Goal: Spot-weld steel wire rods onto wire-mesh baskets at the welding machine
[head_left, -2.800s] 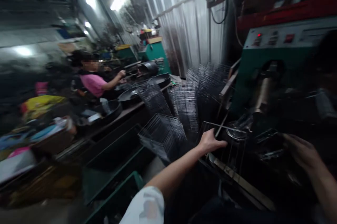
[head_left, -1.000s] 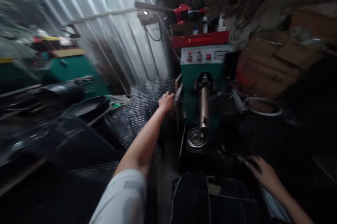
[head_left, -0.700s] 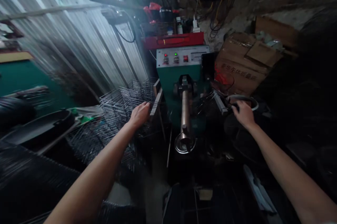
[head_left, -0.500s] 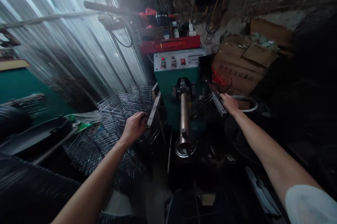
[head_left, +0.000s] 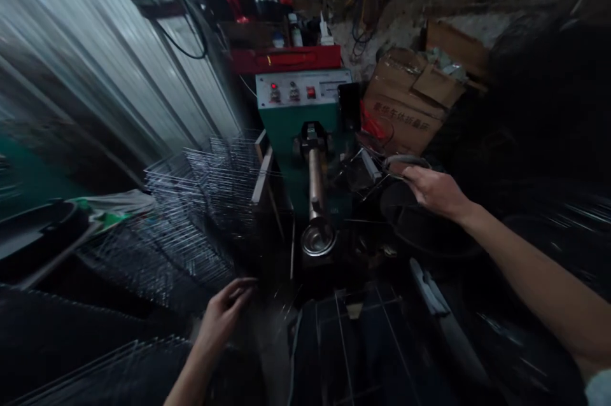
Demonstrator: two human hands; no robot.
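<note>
My left hand is low, left of my lap, below a stack of wire grids. Its fingers are curled together; what they may hold is lost in the dark. My right hand reaches over the dark round container, beside a pale-rimmed bowl. Its thumb and fingers are pinched, with the fingertips partly hidden. Between the hands, a green machine has a metal arm pointing towards me, ending in a round metal piece. Thin wires in a grid lie across my lap.
A red tray with small bottles sits on top of the machine. Behind and right stands an open cardboard box. A wooden strip is upright beside the wire grids. Corrugated metal sheeting closes off the left.
My left hand has moved down from the wooden strip towards my lap. My right hand has left the grey bar and moved right, over the round container. The camera view has shifted.
</note>
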